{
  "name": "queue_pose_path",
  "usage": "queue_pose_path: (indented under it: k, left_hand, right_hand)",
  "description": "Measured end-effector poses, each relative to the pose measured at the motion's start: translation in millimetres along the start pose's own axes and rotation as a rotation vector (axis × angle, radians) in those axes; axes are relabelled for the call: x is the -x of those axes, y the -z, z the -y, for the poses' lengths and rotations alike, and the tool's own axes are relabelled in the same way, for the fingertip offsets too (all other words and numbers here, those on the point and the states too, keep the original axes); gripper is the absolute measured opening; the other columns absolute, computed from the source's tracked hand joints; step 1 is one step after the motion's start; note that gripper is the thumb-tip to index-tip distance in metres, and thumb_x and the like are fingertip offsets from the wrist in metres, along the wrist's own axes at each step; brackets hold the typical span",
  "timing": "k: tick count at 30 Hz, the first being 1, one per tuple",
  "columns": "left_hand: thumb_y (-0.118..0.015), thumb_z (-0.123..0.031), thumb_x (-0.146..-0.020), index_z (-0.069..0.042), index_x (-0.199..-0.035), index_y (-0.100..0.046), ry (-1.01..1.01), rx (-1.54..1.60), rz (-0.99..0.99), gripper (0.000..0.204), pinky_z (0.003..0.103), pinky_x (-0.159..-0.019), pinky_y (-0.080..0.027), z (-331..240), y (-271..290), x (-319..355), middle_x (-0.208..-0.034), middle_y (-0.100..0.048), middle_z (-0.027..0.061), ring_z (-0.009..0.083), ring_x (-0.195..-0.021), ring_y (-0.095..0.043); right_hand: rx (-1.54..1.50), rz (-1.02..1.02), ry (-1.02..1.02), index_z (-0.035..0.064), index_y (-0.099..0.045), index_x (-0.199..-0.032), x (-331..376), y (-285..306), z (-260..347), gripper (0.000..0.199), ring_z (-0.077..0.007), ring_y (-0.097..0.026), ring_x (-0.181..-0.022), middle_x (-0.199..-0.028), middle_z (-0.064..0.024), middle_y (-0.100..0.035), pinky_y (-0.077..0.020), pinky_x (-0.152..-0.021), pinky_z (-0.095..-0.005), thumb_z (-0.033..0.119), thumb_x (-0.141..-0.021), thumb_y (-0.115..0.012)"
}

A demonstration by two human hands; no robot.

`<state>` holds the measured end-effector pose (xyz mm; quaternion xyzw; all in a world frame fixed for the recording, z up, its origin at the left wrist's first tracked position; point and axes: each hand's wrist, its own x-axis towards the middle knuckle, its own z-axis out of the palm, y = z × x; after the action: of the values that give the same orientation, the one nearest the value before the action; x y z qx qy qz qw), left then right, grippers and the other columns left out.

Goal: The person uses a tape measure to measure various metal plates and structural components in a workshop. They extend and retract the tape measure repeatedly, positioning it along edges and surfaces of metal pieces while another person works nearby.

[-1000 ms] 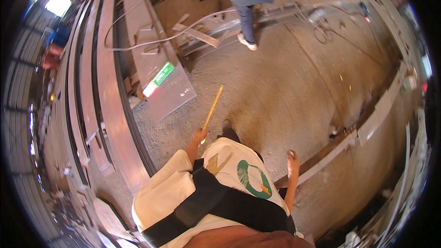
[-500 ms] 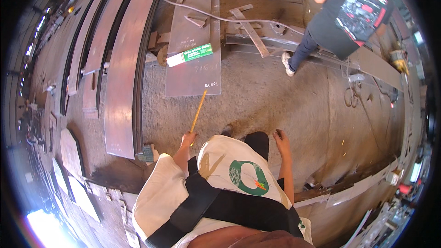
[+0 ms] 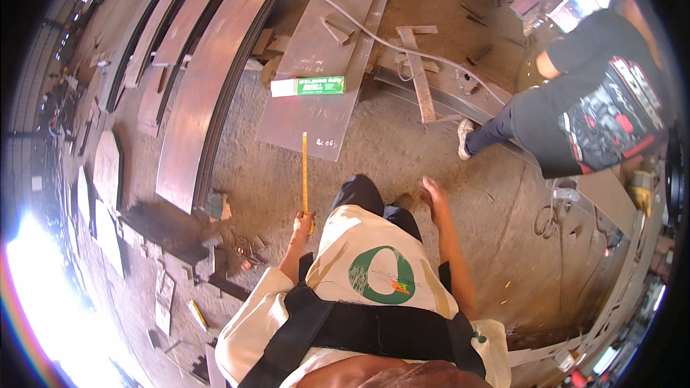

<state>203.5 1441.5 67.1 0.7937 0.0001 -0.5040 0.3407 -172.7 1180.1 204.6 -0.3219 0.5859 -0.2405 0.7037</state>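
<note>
A yellow tape measure (image 3: pixel 305 172) is in my left hand (image 3: pixel 303 223), with my fingers closed round its near end. Its straight strip points away from me, and its far tip overlaps the near end of a steel plate (image 3: pixel 295 129) in the picture. I cannot tell whether tip and plate touch. On that plate rest a green and white carton (image 3: pixel 309 86) and small metal offcuts (image 3: pixel 336 31), beside chalk marks. My right hand (image 3: pixel 433 192) hangs over the floor to the right, holding nothing visible, its fingers loosely stretched.
Long steel plates (image 3: pixel 208 93) lie stacked at left. A hose (image 3: pixel 338 11) crosses the plate towards a steel beam (image 3: pixel 445 100). At right, a person in a dark shirt (image 3: pixel 611 100) bends near sparks or bright light. Scrap pieces (image 3: pixel 164 302) litter the floor at lower left.
My view has turned and I have stepped forward, one knee now showing. The tape measure has swung from slanting right to nearly straight ahead. The other person leans lower, farther right.
</note>
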Motion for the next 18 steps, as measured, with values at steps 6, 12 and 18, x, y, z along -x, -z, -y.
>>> queue_pose_path:
  k: [6, 12, 18]
  left_hand:
    - [-0.069, -0.034, -0.079, -0.001, -0.105, -0.061, 0.209, -0.087, -0.075, 0.042, 0.038, -0.059, -0.047, 41, -36, 46, -0.080, -0.061, 0.0109, 0.0227, -0.068, -0.058]
    - [-0.068, -0.032, -0.080, -0.001, -0.104, -0.061, 0.351, -0.085, -0.108, 0.041, 0.037, -0.057, -0.048, 11, -51, 37, -0.079, -0.061, 0.0109, 0.0224, -0.066, -0.058]
    - [-0.068, -0.025, -0.081, -0.003, -0.098, -0.060, 0.342, 0.275, -0.310, 0.029, 0.033, -0.054, -0.048, -71, -63, 14, -0.080, -0.063, 0.0104, 0.0192, -0.062, -0.058]
  right_hand:
    - [0.122, 0.093, -0.005, -0.0046, -0.040, -0.144, -149, -35, 76, 0.083, -0.0328, -0.043, -0.136, -0.144, -0.0204, -0.048, -0.0311, -0.113, -0.0422, 0.051, -0.088, -0.066]
    - [0.438, -0.019, 0.086, -0.0063, -0.047, -0.138, -325, -78, 115, 0.076, -0.0328, -0.047, -0.134, -0.142, -0.0228, -0.050, -0.0358, -0.110, -0.0394, 0.048, -0.088, -0.065]
    - [0.692, -0.121, 0.043, -0.0072, -0.043, -0.141, -502, -89, 105, 0.077, -0.0329, -0.038, -0.140, -0.148, -0.0254, -0.042, -0.0316, -0.114, -0.0384, 0.043, -0.088, -0.066]
